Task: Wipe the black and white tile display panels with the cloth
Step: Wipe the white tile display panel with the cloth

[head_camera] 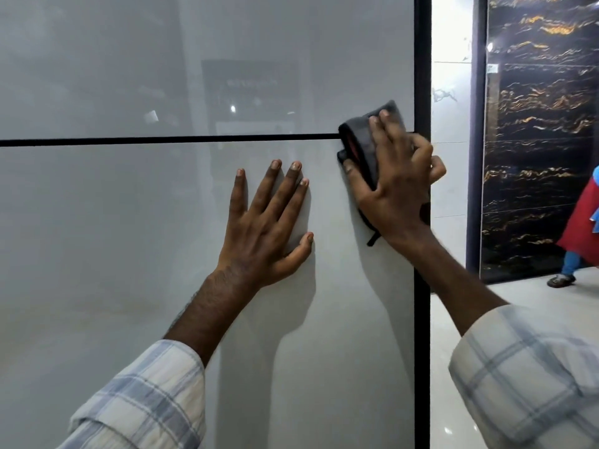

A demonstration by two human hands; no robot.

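The glossy pale grey-white tile display panel (113, 222) fills most of the view and runs off the left, top and bottom edges. Its sheen carries dim, blurred reflections too faint to make out. A thin black horizontal joint line (162, 140) crosses it and vanishes under the cloth.

A blue-and-white checked left sleeve (146, 400) is cut off at the bottom edge. The left hand (265, 228) lies flat on the lower part of the panel, fingers straight and spread apart.

Just beside it, the right hand (398, 189) presses a folded dark grey cloth with a red inner layer (356, 134) against the panel, over the joint and touching the black vertical frame strip (422, 59). The thumb hooks the cloth's lower edge, two fingers lie on top, and the outer two curl at the strip. Most of the cloth is hidden under the palm.

Farther right stands a black tile panel with gold veins (534, 157). At the frame's edge, a person in red and blue clothing (580, 222) is mostly cut off.
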